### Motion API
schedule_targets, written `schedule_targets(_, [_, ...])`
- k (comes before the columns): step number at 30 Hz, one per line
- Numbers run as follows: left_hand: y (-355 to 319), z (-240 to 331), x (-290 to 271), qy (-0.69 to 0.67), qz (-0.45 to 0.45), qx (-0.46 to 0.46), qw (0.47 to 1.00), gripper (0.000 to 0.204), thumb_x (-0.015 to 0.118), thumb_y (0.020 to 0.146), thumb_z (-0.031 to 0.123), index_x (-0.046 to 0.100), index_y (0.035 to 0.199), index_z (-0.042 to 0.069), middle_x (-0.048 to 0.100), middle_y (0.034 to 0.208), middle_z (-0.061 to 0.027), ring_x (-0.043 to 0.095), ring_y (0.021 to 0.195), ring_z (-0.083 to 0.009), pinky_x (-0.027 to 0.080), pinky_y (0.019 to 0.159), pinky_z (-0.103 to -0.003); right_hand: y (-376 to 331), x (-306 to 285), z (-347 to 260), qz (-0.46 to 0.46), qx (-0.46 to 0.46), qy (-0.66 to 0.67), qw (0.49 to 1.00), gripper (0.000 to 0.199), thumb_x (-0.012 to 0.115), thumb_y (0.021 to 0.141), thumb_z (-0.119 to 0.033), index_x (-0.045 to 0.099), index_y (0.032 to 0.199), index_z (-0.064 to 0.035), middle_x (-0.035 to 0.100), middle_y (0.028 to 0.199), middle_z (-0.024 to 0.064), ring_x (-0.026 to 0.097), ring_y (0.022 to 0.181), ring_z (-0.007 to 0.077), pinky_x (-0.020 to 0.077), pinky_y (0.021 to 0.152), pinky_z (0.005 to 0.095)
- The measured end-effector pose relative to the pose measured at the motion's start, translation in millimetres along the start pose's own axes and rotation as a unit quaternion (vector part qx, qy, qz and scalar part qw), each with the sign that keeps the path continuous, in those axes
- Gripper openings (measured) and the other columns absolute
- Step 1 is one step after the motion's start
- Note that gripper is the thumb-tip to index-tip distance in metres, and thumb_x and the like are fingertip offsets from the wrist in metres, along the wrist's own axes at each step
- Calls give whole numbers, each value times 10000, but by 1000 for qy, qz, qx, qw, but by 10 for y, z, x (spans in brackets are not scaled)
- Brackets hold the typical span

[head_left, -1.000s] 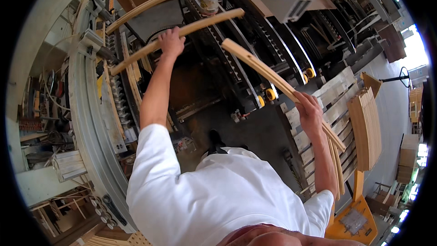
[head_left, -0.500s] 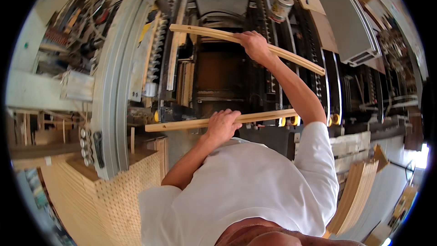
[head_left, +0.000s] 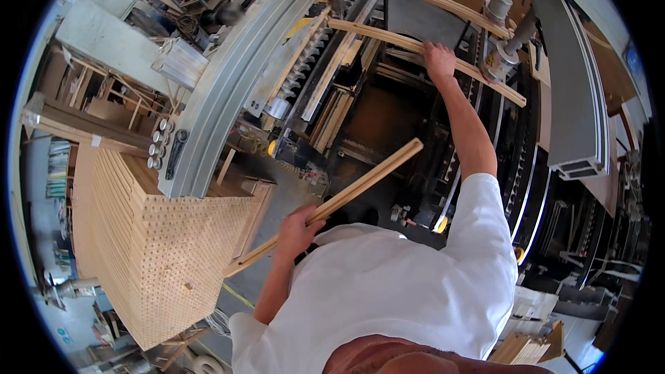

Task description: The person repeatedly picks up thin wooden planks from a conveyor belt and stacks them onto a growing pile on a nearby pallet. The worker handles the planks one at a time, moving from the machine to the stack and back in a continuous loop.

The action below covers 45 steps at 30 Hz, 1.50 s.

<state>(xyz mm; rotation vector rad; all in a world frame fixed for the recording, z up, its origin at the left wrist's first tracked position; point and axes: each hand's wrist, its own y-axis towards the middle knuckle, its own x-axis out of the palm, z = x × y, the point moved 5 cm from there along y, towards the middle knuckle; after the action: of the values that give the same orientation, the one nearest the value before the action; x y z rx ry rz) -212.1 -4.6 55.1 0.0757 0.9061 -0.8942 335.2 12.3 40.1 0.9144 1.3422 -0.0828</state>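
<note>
My left hand [head_left: 298, 232] is closed round a long pale wooden strip [head_left: 367, 183], held aslant in front of my body. One end points up over the machine's dark middle, the other down toward a large stack. Farther ahead, my right hand [head_left: 438, 62] grips a second wooden strip [head_left: 377, 33] lying crosswise over the machine [head_left: 305, 62]; its fingertips are partly hidden behind the strip. Beyond that, a third wooden strip [head_left: 436, 1] spans the machine near two upright metal cylinders [head_left: 500, 62].
A tall stack of wooden strips [head_left: 194, 249] with dotted ends stands at my left. A grey metal beam [head_left: 235, 90] runs along the machine's left side, another grey beam [head_left: 578, 97] along its right. More cut wood [head_left: 523, 350] lies at the lower right.
My view has turned left. The strip in my left hand has swung from lying crosswise at the machine's near edge to a slant toward the stack. My right hand stays on the second strip.
</note>
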Motion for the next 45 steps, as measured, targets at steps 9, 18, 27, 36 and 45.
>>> schedule_targets(9, [-76,-184,-131,1,93,-18,995,393,778,785,227,667,1117,46,675,982,-191,657,866,-358,516,744,-402,110,99,-144,5,-19,5,1000,152,631,834,-227,657,950,-132,676,912,81,658,899,304,490,807,442])
schedule_targets(18, [-991,-236,-938,-131,150,-76,977,362,761,806,69,649,1137,-28,656,915,-63,593,779,-104,480,687,-235,134,109,-97,-29,0,-13,1000,192,642,855,-301,652,965,-144,688,1000,85,654,955,305,476,836,444])
schedule_targets(27, [-2295,-606,-2349,-211,445,-63,868,279,647,919,245,638,1042,-5,603,840,-40,555,699,-114,443,642,-253,98,-275,-408,63,-1,22,998,356,670,833,-277,637,1138,-95,672,1000,153,643,940,362,513,799,475])
schedule_targets(36, [-2169,-2029,-4624,-114,562,-196,795,516,698,843,412,690,1027,-70,687,871,-115,638,742,-168,495,666,-293,-791,-986,-1869,34,-41,339,939,265,653,909,-144,660,1140,-15,686,1053,186,670,935,339,523,822,397])
schedule_targets(45, [-589,-3655,-5882,58,483,-316,814,458,665,725,378,717,825,-66,691,739,-183,680,651,-262,523,611,-369,-2313,-1320,-2752,-97,99,348,927,262,668,898,-147,677,1113,3,706,989,161,689,863,263,535,793,337])
